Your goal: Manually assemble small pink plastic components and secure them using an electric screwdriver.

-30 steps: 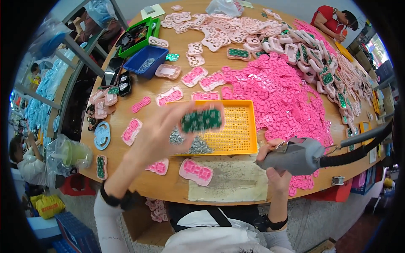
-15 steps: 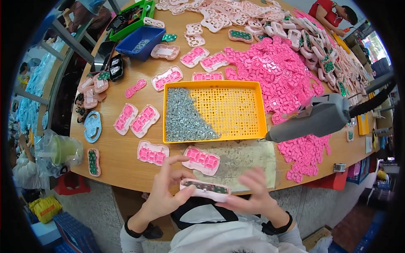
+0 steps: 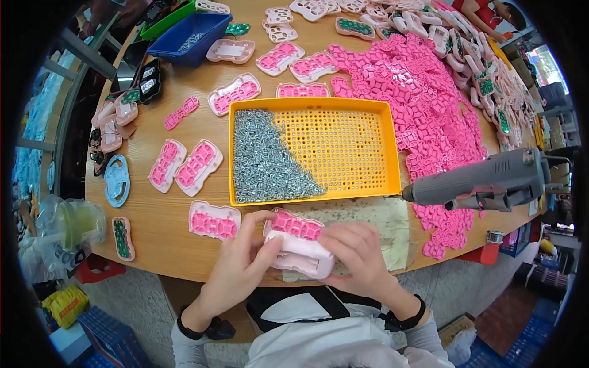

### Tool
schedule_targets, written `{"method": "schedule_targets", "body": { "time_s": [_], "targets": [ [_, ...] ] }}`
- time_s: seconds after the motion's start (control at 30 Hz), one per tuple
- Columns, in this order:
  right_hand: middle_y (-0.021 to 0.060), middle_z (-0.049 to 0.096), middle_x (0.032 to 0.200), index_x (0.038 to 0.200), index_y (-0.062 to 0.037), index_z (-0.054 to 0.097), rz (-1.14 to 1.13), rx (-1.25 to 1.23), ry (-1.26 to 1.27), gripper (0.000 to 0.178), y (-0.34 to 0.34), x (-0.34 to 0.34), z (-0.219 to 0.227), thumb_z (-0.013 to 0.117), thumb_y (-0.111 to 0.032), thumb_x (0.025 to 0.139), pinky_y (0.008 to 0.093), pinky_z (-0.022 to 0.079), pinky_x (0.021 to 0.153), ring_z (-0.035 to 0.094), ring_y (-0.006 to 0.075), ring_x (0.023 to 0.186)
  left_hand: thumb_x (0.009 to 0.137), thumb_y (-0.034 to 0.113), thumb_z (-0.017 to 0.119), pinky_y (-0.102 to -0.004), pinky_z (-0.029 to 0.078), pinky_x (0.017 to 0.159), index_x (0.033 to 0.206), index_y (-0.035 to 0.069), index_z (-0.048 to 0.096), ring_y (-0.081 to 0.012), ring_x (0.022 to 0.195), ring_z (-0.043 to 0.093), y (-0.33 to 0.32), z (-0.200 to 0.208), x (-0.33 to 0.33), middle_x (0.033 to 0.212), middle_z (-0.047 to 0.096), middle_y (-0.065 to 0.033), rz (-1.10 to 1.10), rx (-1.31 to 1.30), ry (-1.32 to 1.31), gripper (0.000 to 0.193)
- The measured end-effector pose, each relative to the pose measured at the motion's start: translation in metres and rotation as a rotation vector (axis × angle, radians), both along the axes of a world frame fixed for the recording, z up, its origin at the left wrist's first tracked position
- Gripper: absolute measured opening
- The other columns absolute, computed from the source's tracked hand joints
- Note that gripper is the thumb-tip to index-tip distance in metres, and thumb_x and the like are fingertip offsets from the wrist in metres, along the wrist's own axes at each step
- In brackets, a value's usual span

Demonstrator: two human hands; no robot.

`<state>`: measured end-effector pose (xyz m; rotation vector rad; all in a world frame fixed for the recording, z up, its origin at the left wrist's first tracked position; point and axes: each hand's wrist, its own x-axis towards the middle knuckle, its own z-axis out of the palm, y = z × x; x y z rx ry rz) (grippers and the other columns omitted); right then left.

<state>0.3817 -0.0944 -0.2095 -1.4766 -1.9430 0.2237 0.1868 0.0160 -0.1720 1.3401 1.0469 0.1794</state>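
- Change from half a second earlier: the pale pink casing (image 3: pixel 300 247) has turned, its smooth pale face replacing the green board then in view; it has also moved away from the body, and the right hand (image 3: pixel 359 254), then blurred, has closed upon it.
- Table (image 3: pixel 144 230): wood-topped, supporting the parts; the casing is held above its near edge, in front of the yellow tray.
- Heap of bright pink pads (image 3: pixel 423 116): spread along the tray's right side.
- Yellow tray (image 3: pixel 350 153): perforated floor; small metal screws (image 3: pixel 267 162) massed at its left.
- Grey tool (image 3: pixel 485 181): long axis roughly left to right, tip directed left, near the tray's right corner.
- Hands: the left hand (image 3: pixel 240 256) pinches the casing's left end, thumb on the pale face, forefinger raised beyond it; the right hand grips the right end, fingers bent over it.
- Casing: long axis left to right, dipping toward the person at the right; a rectangular recess lies along the near side. It overlaps, in view, a pink-padded shell (image 3: pixel 296 224); whether they touch cannot be told.
- Writing: lettering crosses a yellow bag (image 3: pixel 66 305) at lower left; white labels with dark print, too small to read, mark a black device (image 3: pixel 149 81) on the table's left.
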Motion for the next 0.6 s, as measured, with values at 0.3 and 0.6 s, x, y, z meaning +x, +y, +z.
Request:
{"method": "schedule_targets", "body": {
  "time_s": [0.3, 0.6],
  "targets": [
    [0.0072, 0.055, 0.115, 0.117, -0.0065, 0.056, -0.177, -0.22, 0.217, 0.067, 0.001, 0.007, -0.013, 0.084, -0.022, 0.059, 0.041, 0.035, 0.094, 0.05, 0.0267, 0.109, 0.091, 0.004, 0.053, -0.0389, 0.046, 0.081, 0.133, -0.004, 0.043, -0.0341, 0.09, 0.058, -0.024, -0.039, -0.001, 0.105, 0.059, -0.0224, 0.01, 0.693, -0.021, 0.044],
    [0.0055, 0.056, 0.115, 0.118, -0.0078, 0.057, -0.217, -0.277, 0.189, 0.069, -0.013, 0.018, -0.012, 0.085, -0.028, 0.058, 0.0438, 0.027, 0.1, 0.049, 0.0254, 0.112, 0.073, 0.011, 0.075, -0.0398, 0.044, 0.09, 0.136, -0.002, 0.041, -0.0343, 0.109, 0.054, -0.021, -0.031, 0.001, 0.126, 0.052, -0.0192, -0.203, 0.76, -0.034, 0.072]
  ]
}}
